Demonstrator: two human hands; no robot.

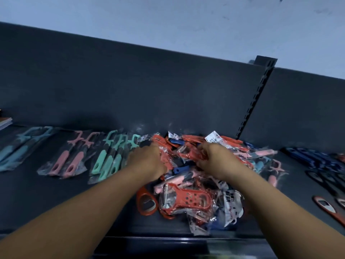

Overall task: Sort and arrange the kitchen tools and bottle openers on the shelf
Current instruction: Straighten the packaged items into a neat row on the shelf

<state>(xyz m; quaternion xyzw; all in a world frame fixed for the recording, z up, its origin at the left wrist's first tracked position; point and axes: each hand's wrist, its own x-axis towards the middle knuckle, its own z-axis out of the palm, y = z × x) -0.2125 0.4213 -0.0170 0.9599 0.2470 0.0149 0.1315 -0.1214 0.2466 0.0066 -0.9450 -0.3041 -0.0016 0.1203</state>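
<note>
**While the heap (201, 184) is being picked through, sorted rows are lying on either side**

Where the dark shelf (56, 202) is carrying the heap of packaged tools at its middle, both bare arms are reaching in from below. The left hand (147, 161) is lying knuckles-up on the heap's left edge, its fingers going down among red packets and out of sight, so I cannot tell whether they are gripping anything. The right hand (214, 161) is resting on the upper right part of the heap, and its fingers (203, 153) are curling round a red packet (188, 156) that is lying just to their left, between the two hands. A red bottle opener (146, 202) is lying at the heap's near left edge, apart from both hands. Left of the heap, green peelers (110, 157), pink peelers (69, 159) and blue peelers (24, 146) are lying in separate groups. Dark blue openers (313, 157) are lying to the right, well apart from the fingers.
</note>
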